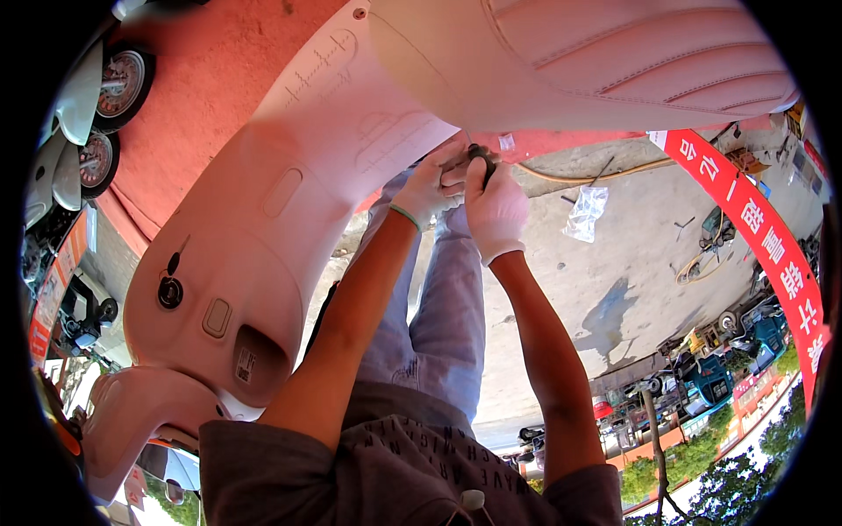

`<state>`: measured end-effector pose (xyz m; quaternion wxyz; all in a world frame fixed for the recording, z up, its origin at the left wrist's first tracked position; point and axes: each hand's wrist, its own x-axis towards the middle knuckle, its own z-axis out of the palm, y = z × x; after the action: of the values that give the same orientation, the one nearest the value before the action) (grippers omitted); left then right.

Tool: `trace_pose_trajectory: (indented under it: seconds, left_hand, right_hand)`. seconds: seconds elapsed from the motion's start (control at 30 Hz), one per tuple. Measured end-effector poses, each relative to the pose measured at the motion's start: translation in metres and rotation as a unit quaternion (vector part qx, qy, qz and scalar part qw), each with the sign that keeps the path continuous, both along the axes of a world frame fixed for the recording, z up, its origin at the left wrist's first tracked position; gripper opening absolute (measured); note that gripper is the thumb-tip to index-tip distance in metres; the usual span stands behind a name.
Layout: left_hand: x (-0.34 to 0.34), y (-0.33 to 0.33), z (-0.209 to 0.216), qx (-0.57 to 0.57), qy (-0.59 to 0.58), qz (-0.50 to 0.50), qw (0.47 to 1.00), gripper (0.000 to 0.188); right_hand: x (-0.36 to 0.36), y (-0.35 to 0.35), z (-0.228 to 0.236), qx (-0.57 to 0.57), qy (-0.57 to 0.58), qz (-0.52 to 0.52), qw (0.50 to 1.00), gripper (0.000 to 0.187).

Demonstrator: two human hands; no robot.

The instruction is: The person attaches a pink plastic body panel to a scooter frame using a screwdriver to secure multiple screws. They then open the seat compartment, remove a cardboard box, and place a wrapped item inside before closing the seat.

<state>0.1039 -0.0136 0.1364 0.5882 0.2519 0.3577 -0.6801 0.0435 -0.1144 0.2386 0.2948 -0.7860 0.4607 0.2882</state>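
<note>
A pale pink scooter (pixel 254 202) stands in front of me, its smooth body on the left and its stitched seat (pixel 631 61) at the upper right. Both of my hands wear white gloves and meet just below the seat's lower edge. My right hand (pixel 496 206) is closed round a black-handled screwdriver (pixel 479 158), which points up toward the scooter's side. Right beside it, my left hand (pixel 427 188) has its fingers bent together close to the tool. What those fingers hold, if anything, is hidden.
A clear plastic bag (pixel 586 213) lies on the concrete at the right, near a yellowish hose (pixel 570 179). A red banner (pixel 754 219) curves down the right side. Other scooters' wheels (pixel 123 83) stand at the far left, on red ground.
</note>
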Motion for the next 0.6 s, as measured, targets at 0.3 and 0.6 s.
trace_pose_trajectory:
  seconds: [0.3,0.6]
  left_hand:
    - [0.01,-0.007,0.009,-0.143,-0.021,-0.002,0.99,0.027]
    - [0.005,-0.034,0.014,0.078,-0.168,-0.135,0.973,0.037]
  right_hand:
    - [-0.002,-0.006,-0.014,0.086,-0.078,-0.128,0.985,0.034]
    - [-0.002,-0.007,-0.013,-0.067,0.008,0.228,0.971,0.035]
